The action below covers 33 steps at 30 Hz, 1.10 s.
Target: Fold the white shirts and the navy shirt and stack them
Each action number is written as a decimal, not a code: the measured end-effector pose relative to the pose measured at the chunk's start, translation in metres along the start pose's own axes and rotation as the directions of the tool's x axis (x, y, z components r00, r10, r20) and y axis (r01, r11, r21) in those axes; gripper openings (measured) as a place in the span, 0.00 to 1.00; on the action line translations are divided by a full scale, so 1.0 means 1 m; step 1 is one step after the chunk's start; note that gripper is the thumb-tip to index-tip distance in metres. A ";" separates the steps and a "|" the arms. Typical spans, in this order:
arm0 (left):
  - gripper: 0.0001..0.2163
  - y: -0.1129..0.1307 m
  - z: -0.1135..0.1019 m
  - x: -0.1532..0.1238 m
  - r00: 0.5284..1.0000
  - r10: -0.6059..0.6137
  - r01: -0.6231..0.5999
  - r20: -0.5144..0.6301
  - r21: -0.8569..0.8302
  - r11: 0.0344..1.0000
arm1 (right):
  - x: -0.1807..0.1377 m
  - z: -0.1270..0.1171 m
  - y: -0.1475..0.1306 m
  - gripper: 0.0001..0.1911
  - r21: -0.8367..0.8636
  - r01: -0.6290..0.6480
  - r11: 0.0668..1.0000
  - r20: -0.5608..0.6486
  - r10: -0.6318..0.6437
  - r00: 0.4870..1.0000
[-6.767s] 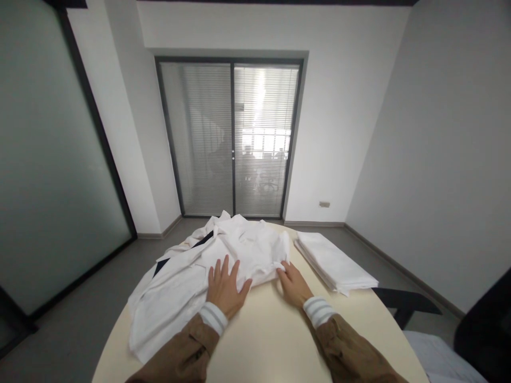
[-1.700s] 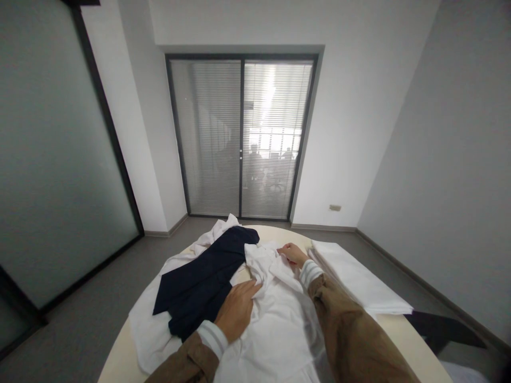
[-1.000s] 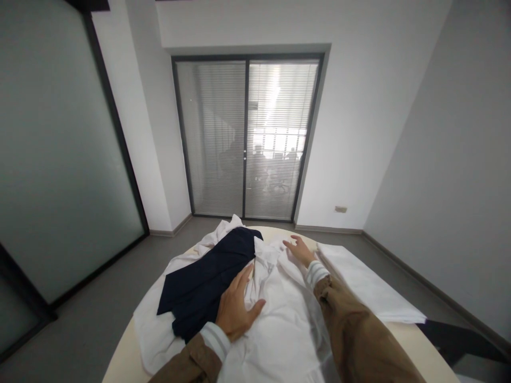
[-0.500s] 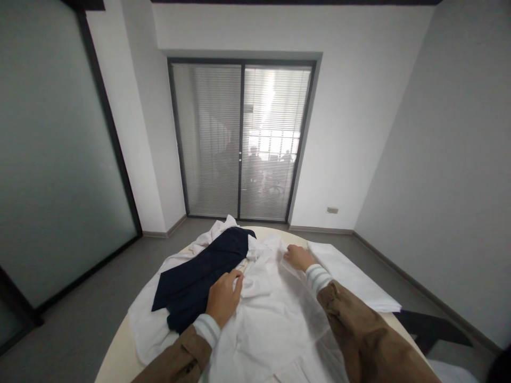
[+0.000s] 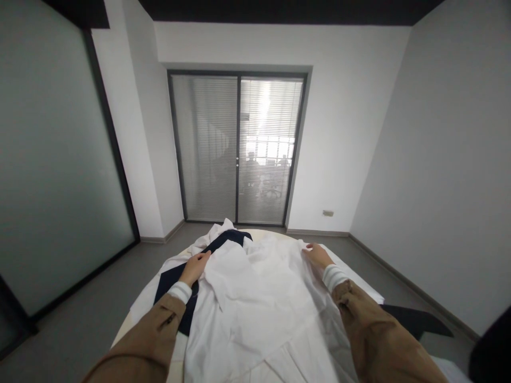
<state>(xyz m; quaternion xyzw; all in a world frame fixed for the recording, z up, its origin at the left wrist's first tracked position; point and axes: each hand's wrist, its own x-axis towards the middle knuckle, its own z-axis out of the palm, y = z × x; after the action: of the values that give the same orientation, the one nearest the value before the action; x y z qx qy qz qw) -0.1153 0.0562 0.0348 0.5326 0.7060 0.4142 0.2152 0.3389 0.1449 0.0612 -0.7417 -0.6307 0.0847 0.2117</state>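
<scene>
A white shirt [image 5: 259, 298] lies spread over the middle of the round table. My left hand [image 5: 194, 267] pinches the shirt's left edge, where a flap of cloth stands a little raised. On the far right side, my right hand [image 5: 318, 255] has its fingertips closed on the same shirt's edge. Beneath my left hand and the shirt's left side lies a dark navy garment [image 5: 165, 281], partly covered. More white cloth [image 5: 140, 298] is under the navy one at the left.
The cream round table [image 5: 268, 232] shows at its far rim. A folded white cloth [image 5: 361, 282] lies on the right side, partly behind my right arm. Beyond the table stands a glass door with blinds [image 5: 211, 154]. A dark object [image 5: 493, 346] sits at the lower right.
My left hand has moved left and outward, drawing the shirt's edge over the navy garment. My right hand has shifted slightly right with its edge. The view has tilted up a little.
</scene>
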 end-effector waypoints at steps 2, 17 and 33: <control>0.20 0.006 0.004 0.006 0.997 0.035 -0.036 0.073 0.020 0.999 | -0.002 0.005 0.004 0.14 0.025 0.027 0.999 0.004 -0.027 1.000; 0.18 0.057 0.060 0.043 0.983 0.120 -0.149 0.140 0.219 0.964 | -0.019 0.023 0.012 0.13 0.208 0.149 0.967 -0.063 -0.139 0.988; 0.16 0.023 0.029 0.057 0.997 0.038 -0.024 -0.066 0.212 0.977 | -0.013 0.009 0.029 0.34 0.179 -0.006 0.984 -0.090 0.022 0.996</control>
<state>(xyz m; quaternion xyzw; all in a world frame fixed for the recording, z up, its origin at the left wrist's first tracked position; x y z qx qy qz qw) -0.0994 0.1221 0.0452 0.5487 0.7447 0.3584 0.1261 0.3593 0.1306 0.0387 -0.7273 -0.6049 0.1082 0.3056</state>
